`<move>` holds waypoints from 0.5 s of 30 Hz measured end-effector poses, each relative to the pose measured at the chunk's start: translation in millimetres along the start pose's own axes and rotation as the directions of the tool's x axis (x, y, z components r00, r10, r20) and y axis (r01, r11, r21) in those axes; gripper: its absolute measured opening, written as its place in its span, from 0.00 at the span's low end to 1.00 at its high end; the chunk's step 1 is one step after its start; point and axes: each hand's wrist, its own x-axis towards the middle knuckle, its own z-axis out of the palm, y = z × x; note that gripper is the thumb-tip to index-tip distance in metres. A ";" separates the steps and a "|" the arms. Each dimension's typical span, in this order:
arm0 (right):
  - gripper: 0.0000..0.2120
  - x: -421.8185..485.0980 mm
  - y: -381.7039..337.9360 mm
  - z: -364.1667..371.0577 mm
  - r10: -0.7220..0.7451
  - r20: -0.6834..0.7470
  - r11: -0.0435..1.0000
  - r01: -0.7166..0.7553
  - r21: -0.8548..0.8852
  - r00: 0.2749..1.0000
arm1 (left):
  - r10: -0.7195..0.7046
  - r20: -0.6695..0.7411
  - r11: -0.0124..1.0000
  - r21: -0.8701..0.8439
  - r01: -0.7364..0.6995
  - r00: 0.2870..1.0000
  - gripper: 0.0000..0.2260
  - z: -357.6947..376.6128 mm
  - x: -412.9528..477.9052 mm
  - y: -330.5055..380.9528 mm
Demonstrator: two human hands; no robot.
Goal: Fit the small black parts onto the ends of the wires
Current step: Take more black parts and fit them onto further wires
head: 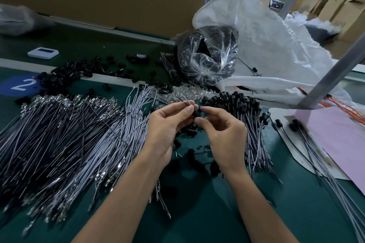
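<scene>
My left hand (167, 126) and my right hand (223, 134) meet above the green bench. Between their fingertips sits a small black part (196, 113); both hands pinch it. Thin wire ends (184, 100) stick up past my left fingers. A big heap of grey and black wires with metal terminals (65, 136) lies to the left. To the right lies a bundle of wires with black parts fitted on their ends (243, 108). Loose black parts (65, 77) are scattered at the back left and under my hands.
A clear bag of black parts (207, 55) stands behind, beside a large white sack (262, 45). A pink sheet (335, 140) with a few finished wires lies right. A metal post (331, 77) slants at right. A white device (43, 52) sits far left.
</scene>
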 end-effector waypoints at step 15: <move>0.05 5.1 1.7 -5.7 0.163 0.128 0.951 -0.190 0.243 0.978 | 0.054 -0.357 0.953 -0.259 -0.155 0.933 0.05 -19.3 3.6 30.9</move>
